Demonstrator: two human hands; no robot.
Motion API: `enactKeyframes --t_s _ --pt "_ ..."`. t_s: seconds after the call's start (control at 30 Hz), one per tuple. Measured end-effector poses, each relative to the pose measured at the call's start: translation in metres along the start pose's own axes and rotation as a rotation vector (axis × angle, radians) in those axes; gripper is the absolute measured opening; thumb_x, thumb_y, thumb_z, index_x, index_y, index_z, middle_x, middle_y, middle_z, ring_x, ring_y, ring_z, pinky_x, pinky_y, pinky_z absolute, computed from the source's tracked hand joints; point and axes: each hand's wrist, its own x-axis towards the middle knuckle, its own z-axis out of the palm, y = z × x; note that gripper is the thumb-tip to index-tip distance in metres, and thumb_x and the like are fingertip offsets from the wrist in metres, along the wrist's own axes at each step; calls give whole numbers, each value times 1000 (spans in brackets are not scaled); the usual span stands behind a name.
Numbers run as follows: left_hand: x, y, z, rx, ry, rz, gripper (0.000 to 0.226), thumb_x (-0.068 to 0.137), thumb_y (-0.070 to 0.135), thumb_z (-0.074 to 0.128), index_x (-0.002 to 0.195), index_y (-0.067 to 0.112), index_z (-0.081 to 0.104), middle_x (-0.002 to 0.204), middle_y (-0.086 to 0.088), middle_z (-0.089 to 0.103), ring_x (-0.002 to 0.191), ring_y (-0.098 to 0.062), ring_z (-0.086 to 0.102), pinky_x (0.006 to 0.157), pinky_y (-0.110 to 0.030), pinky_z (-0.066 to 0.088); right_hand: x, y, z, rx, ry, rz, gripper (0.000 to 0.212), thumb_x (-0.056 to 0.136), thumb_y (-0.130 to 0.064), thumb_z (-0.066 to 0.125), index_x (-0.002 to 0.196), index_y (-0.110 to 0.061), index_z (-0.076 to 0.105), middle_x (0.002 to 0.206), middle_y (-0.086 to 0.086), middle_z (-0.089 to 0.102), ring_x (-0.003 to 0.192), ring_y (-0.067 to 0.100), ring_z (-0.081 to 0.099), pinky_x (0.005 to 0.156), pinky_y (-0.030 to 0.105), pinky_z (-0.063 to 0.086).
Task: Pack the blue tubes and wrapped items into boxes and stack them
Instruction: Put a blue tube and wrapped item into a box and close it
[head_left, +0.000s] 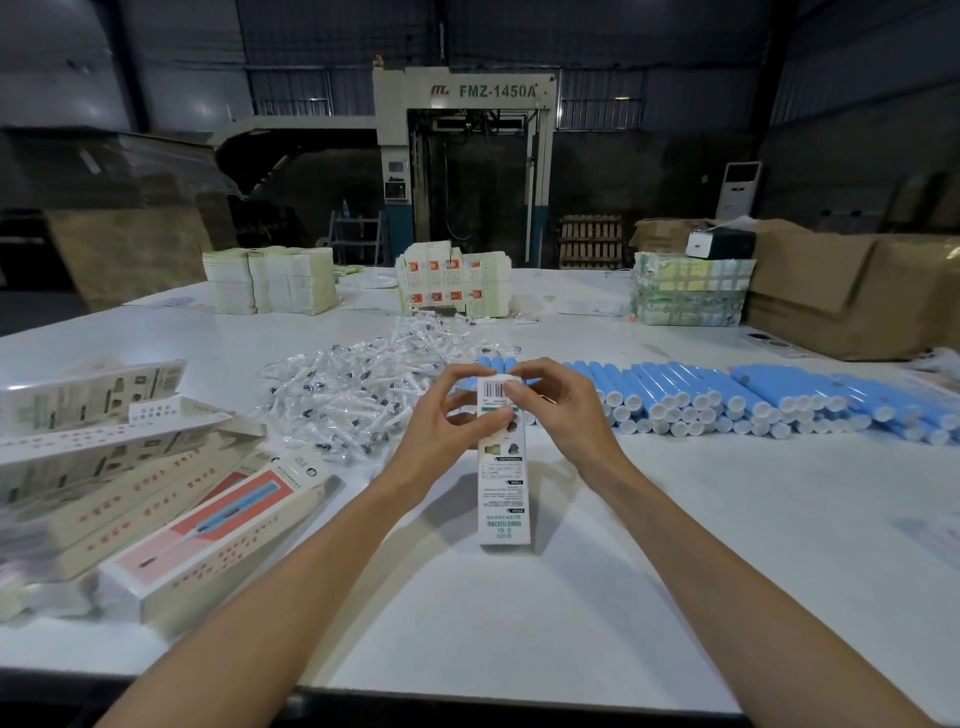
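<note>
Blue tubes (727, 397) racked right of box (504, 499) we hold, caps toward us for quick grab. Wrapped items (343, 395) heaped behind-left of box. Finished boxes (208, 525) stacked left of box. Our left hand (452, 415) and right hand (550, 400) pinch box's far end, fingers curled; we're likely closing flap.

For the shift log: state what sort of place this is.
Likely a factory packing floor: a large machine marked FMZ-1450A stands behind, with rows of blue tubes and stacked flat cartons on the table.

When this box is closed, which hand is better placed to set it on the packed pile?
Probably left: the left hand grips the box, and the packed boxes lie on its side; the right hand would have to reach across.
</note>
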Motion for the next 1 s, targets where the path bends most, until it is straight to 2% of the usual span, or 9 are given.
enactKeyframes --t_s 0.13,0.3,0.47,0.6,0.7,0.77,0.87,0.93,1.0 --pt "0 0 0 1 5 -10 50 89 24 90 131 23 62 112 -9 79 99 -29 81 75 -35 64 1 2 0 -34 -12 -6 7 98 -26 75 95 -20 72 92 1 78 86 25 75 79 44 59" --pt "0 1 -2 -5 0 -23 50 89 23 91 129 21 61 110 -10 79 97 -32 81 74 -35 64 0 4 3 -32 -9 5 4 97 -27 74 96 -23 73 94 -3 78 88 20 75 79 38 60" --pt "0 1 -2 -4 4 -26 43 89 22 90 123 18 63 111 -8 78 96 -30 81 72 -36 64 0 7 5 -15 -1 12 3 97 -27 74 98 -24 75 96 -4 77 91 19 74 84 36 58" --pt "0 -1 0 19 21 -34 43 89 24 90 123 21 64 110 -8 80 97 -29 81 72 -35 65 0 9 5 -2 23 33 3 97 -26 75 98 -22 75 96 -2 77 91 21 74 84 37 59" --pt "1 -3 2 23 29 -37 45 88 27 91 123 25 63 112 -5 80 100 -26 80 76 -34 64 0 10 6 22 34 55 1 96 -26 75 97 -25 76 98 -3 78 92 19 74 82 31 60" --pt "1 -4 3 8 41 -43 46 88 29 91 124 28 63 113 -5 80 105 -25 79 83 -38 65 -1 10 5 98 45 96 8 98 -28 74 105 -28 77 105 -3 78 99 17 75 85 30 59" --pt "3 -3 1 -57 76 -65 50 87 27 90 128 27 61 117 -11 79 111 -35 76 96 -52 63 -3 7 9 307 11 262 35 99 -41 70 131 -26 66 116 2 78 104 21 75 83 28 59" --pt "3 -3 -1 -94 90 -71 52 87 24 90 129 23 59 118 -15 79 112 -41 75 97 -57 62 -6 8 14 304 -63 367 43 100 -49 64 135 -24 63 116 7 77 102 23 73 82 32 58" --pt "2 -3 -1 -114 99 -85 54 85 23 91 127 22 57 114 -14 79 110 -42 75 96 -58 62 -10 7 15 254 -183 442 47 101 -59 56 131 -25 69 113 13 76 100 26 72 87 39 59"
